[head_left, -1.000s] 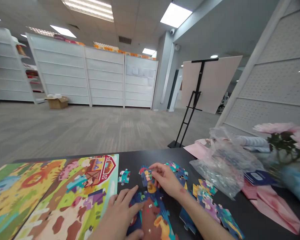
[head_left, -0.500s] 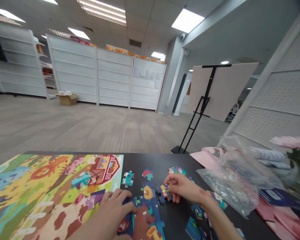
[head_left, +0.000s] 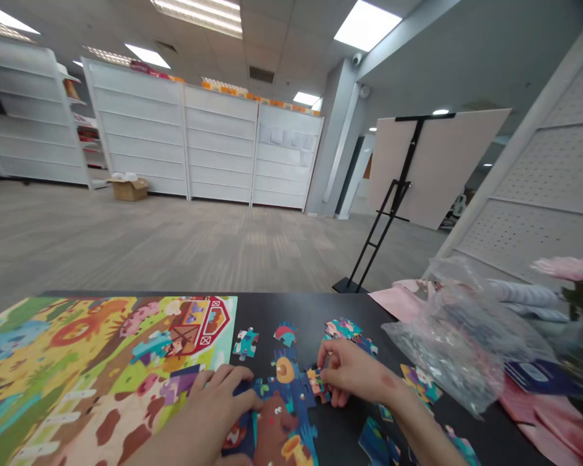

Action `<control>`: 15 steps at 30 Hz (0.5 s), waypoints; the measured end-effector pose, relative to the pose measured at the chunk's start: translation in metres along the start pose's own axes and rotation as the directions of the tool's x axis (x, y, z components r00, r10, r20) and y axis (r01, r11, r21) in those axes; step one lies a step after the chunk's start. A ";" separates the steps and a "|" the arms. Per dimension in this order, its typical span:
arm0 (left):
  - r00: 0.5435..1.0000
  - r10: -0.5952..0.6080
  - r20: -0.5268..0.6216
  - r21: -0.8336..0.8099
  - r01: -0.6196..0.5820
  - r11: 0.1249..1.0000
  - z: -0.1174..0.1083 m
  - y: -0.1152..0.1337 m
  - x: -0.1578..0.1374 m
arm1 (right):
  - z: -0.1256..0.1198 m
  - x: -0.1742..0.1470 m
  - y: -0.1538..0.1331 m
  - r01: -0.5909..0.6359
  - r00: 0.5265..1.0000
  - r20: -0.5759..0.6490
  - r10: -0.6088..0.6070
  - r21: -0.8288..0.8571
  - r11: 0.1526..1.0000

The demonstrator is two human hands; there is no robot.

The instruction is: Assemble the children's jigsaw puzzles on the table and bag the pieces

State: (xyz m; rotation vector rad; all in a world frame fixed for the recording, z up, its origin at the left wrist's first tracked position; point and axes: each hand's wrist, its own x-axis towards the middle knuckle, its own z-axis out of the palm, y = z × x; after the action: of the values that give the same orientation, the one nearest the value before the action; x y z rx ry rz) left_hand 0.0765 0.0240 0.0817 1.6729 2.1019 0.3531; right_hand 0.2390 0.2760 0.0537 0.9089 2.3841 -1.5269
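Note:
My left hand [head_left: 218,408] lies with its fingers spread over the right edge of the colourful farm picture [head_left: 126,382] and the left side of a partly joined jigsaw [head_left: 276,414] with a brown bear. Between the thumb and fingers of my right hand [head_left: 347,372] is a puzzle piece [head_left: 315,383] with yellow and red print, against the jigsaw's upper right edge. My fingers hide part of this piece. Just beyond the jigsaw sit two loose pieces, one teal [head_left: 245,343] and one with a red and teal shape [head_left: 285,333].
More loose puzzle pieces [head_left: 344,329] lie beyond my right hand, and others [head_left: 376,440] around my right forearm. A clear plastic bag [head_left: 447,356] and pink cloth [head_left: 548,414] occupy the black table's right side. An easel [head_left: 393,207] stands past the table.
My right hand has brought the puzzle piece slightly left, up against the joined jigsaw. My left hand stays in place. The camera view has shifted a little.

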 end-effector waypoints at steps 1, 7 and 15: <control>1.000 -0.002 0.001 0.004 0.002 1.000 0.000 0.000 0.000 | 0.001 -0.001 -0.001 0.005 1.000 -0.014 -0.006 -0.024 1.000; 0.999 -0.034 0.026 0.015 0.033 0.999 -0.003 0.005 0.000 | 0.006 -0.007 -0.006 0.042 0.991 -0.109 -0.073 -0.267 0.963; 0.997 -0.054 0.049 0.015 0.053 0.998 0.000 0.003 0.003 | 0.005 -0.008 -0.006 -0.020 0.972 -0.222 -0.077 -0.405 0.914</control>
State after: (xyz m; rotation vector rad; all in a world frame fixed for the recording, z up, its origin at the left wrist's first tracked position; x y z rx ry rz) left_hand 0.0784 0.0275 0.0830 1.6131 2.1132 0.2783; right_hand 0.2414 0.2665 0.0596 0.9993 2.7399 -0.9083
